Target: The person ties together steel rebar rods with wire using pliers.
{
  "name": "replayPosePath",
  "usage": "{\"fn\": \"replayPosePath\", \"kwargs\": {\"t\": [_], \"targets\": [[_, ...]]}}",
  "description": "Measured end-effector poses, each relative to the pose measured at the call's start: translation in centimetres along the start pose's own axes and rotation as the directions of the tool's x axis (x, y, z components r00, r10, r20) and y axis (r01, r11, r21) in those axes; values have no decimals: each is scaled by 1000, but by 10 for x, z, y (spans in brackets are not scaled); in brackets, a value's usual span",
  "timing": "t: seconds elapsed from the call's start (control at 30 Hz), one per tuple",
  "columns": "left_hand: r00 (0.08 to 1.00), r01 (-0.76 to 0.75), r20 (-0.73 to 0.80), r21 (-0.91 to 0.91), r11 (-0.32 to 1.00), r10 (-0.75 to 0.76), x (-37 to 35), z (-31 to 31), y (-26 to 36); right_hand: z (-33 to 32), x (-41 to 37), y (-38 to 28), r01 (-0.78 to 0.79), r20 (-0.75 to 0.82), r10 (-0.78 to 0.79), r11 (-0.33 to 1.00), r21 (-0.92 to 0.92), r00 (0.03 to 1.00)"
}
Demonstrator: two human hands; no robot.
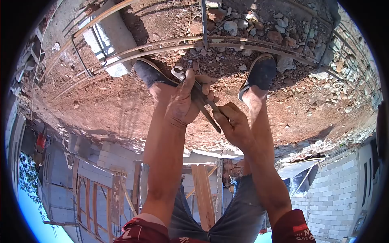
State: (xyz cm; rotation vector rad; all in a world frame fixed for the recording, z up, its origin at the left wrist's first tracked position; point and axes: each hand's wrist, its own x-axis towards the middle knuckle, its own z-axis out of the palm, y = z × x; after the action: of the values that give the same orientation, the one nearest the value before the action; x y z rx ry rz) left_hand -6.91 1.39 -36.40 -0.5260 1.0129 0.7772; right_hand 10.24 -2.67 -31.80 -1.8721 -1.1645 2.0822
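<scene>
My left hand (pixel 187 97) is closed around a pair of metal pincers (pixel 206 112), near the middle of the view between my feet. The curved jaws (pixel 178 73) stick out at the upper left, past my thumb, and a long dark handle slants down to the right. My right hand (pixel 235 124) is just right of and below the left one. Its thumb and fingers pinch a tool handle near its lower part. Whether the jaws hold anything cannot be made out.
Long steel bars (pixel 170 43) joined by square stirrups (pixel 204 24) cross in front of my dark shoes (pixel 262 73). A pale concrete block (pixel 109 40) lies at the upper left. Broken stones (pixel 231 27) cover reddish soil. Timber (pixel 204 194) and a block wall (pixel 332 188) appear lower down.
</scene>
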Motion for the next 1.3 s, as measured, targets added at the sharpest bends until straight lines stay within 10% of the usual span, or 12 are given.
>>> {"fn": "replayPosePath", "kwargs": {"t": [0.13,0.2,0.27,0.37,0.47,0.53,0.6,0.73,0.87,0.97,1.07,1.3], "targets": [[1000,-30,0,66,997,30,3,-1,4,2,6,1,293,-131,-288,956,23,949],[996,29,91,-59,998,-23,8,0,5,-9,7,-15,-314,246,197,656,686,949],[954,174,292,-330,928,-75,12,7,8,-11,6,-20,-365,336,143,393,844,931],[999,32,42,-88,996,-28,8,30,7,-17,7,-42,-121,-20,122,992,42,992],[948,-67,-292,205,976,127,15,42,0,-36,19,-38,351,10,-509,580,-735,861],[832,68,-431,704,707,350,17,35,-2,-42,20,-48,384,37,-551,531,-756,834],[807,142,-449,778,613,384,16,35,-1,-40,17,-61,-112,-8,117,972,207,993],[814,-252,-21,888,385,581,40,-44,-37,-51,29,-71,-255,217,221,956,144,951],[921,-375,46,375,848,387,66,-122,-30,-66,12,-101,-99,183,39,938,332,982],[694,-206,171,978,-35,700,44,-80,-30,-103,5,-119,134,101,-244,780,611,965],[570,213,352,809,-548,742,13,-16,-6,-137,21,-133,364,-9,-369,921,-139,929],[218,-158,462,886,-436,860,22,56,80,-162,75,-118,252,14,-272,874,-415,962]]}}
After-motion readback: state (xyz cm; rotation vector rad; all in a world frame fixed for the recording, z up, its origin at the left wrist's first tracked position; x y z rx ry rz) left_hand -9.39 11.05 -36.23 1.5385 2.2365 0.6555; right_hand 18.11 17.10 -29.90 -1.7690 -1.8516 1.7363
